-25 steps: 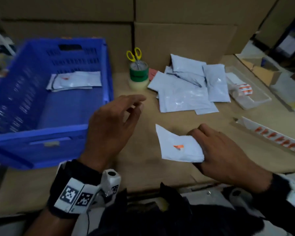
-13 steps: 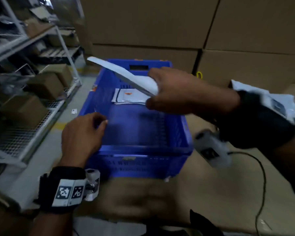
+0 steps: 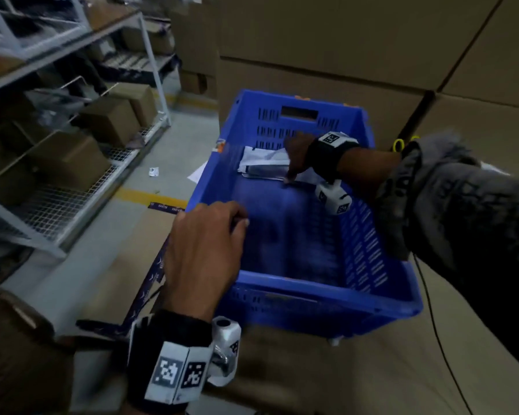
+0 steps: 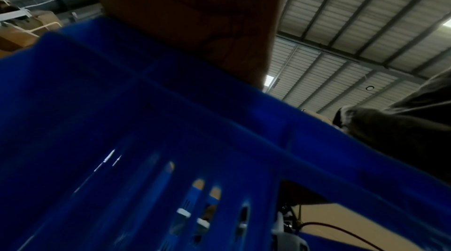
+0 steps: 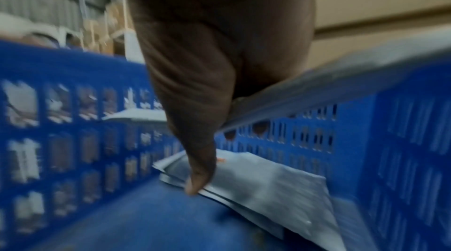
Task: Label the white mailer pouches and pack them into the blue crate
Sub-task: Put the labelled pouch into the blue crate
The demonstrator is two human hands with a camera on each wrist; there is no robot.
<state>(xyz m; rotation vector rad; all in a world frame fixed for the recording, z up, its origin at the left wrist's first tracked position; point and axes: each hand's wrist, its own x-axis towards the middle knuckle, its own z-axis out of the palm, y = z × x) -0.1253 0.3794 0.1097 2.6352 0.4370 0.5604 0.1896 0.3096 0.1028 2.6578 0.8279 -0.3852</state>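
Observation:
The blue crate [image 3: 321, 298] stands on the cardboard-covered table. My right hand [image 3: 294, 157] reaches down into its far end. In the right wrist view this hand [image 5: 195, 120] pinches a white mailer pouch [image 5: 329, 89] just above the stack of white pouches [image 5: 263, 181] lying on the crate floor, and its thumb tip touches that stack. The stack [image 3: 264, 163] also shows in the head view, against the far wall. My left hand [image 3: 210, 244] sits on the crate's near-left corner with its fingers curled over the rim. The crate wall [image 4: 146, 139] fills the left wrist view.
A metal shelf rack [image 3: 72, 163] with brown boxes runs along the left, across a strip of floor. Tall cardboard cartons [image 3: 312, 40] stand behind the crate. Yellow scissor handles [image 3: 399, 143] show past my right forearm. A thin cable [image 3: 432, 310] hangs on the right.
My right hand lifted the labelled pouch off the table, carried it left over the crate and lowered it to the far end. My left hand moved onto the crate's near-left rim.

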